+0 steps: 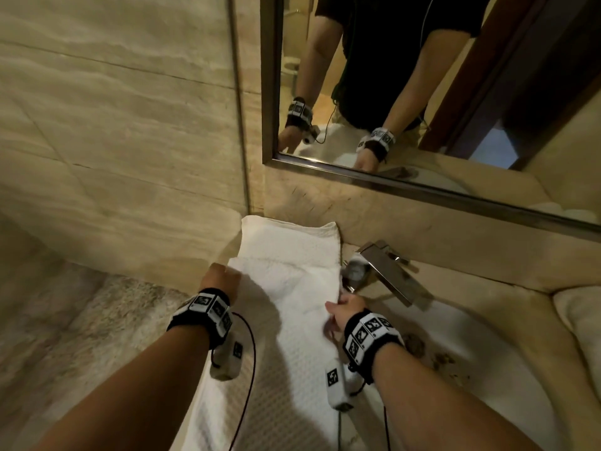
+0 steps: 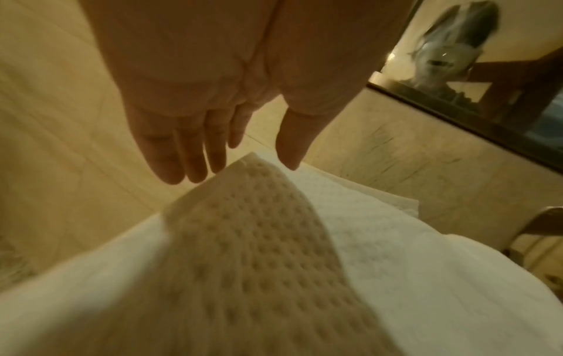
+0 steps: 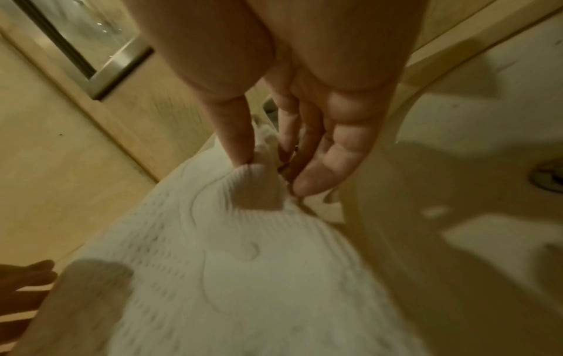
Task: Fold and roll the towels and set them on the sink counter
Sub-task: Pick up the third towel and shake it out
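A white waffle-weave towel (image 1: 292,336) lies lengthwise on the counter left of the sink, running from the wall to the near edge. My left hand (image 1: 221,278) is at its left edge. In the left wrist view its fingers (image 2: 182,156) are straight and spread above a raised flap of the towel (image 2: 243,240), holding nothing. My right hand (image 1: 344,307) is at the towel's right edge beside the faucet. The right wrist view shows the right hand (image 3: 268,173) pinching a bunched fold of the towel (image 3: 243,277) between thumb and fingers.
A chrome faucet (image 1: 387,275) stands just right of the towel. The white sink basin (image 1: 471,369), with brown specks in it, lies to the right, its drain (image 3: 548,180) showing. A mirror (image 1: 422,92) hangs behind, a tiled wall (image 1: 113,157) closes the left, and a shaggy rug (image 1: 81,336) lies below.
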The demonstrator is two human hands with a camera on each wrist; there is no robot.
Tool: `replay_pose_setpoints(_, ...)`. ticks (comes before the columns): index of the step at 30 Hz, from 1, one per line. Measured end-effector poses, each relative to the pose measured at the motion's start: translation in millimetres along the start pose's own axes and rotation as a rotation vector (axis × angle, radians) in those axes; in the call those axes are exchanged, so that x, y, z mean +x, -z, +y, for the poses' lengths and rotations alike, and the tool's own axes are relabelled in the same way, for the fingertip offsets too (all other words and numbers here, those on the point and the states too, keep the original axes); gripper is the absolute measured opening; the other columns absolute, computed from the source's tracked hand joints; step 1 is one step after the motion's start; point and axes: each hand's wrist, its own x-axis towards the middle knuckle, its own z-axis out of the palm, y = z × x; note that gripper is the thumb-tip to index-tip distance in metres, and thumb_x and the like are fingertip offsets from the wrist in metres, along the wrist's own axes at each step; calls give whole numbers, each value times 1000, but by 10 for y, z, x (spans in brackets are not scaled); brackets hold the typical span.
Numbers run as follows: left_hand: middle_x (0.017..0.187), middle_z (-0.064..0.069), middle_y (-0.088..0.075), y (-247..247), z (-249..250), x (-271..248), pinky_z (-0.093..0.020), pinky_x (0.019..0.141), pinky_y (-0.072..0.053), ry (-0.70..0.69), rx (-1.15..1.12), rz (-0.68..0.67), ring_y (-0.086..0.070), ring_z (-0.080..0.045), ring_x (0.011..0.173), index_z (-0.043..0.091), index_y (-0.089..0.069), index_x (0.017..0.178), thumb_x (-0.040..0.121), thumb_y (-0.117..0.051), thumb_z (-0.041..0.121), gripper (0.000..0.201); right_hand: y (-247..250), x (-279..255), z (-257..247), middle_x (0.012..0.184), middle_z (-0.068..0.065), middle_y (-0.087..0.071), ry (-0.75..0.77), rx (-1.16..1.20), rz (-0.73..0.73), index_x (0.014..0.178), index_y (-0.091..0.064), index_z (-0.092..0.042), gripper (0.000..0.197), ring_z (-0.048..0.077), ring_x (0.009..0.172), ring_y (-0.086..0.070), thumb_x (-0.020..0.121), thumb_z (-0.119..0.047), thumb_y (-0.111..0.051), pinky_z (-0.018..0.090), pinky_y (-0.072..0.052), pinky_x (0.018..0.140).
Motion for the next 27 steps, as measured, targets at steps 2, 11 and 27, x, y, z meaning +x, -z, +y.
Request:
replay_pose_setpoints(2,134,-26,-49,-65,-89,-87,-42,95,-42,35,19,-10,-49,-40,121,-5,-41,133,93,-57,22,51,15,26,73,82,7,-71,15,-26,-15,86,-65,-12,18,26,76,-68,73,-20,-75,38,-56,81)
replay_pose_setpoints(11,125,-21,-54,-372,-994,-1023,-41,94,-43,-32,90,30,-51,-39,114,11,-55,124,85,-61,22,40,258,-964,682,92,-5,-59,80,-304,-92,92,-52,-22,27,19,92,-58,79,-20,-74,27,-47,81)
replay_pose_setpoints(27,135,-5,-47,-499,-1941,-2439,-39,108,-30,-148,346,116,-34,-29,129,33,-62,116,91,-46,39,30,63,-2489,1672,103,0,-65,64,-486,-124,97,-43,-28,28,20,87,-63,83,-39,-64,37,-55,80)
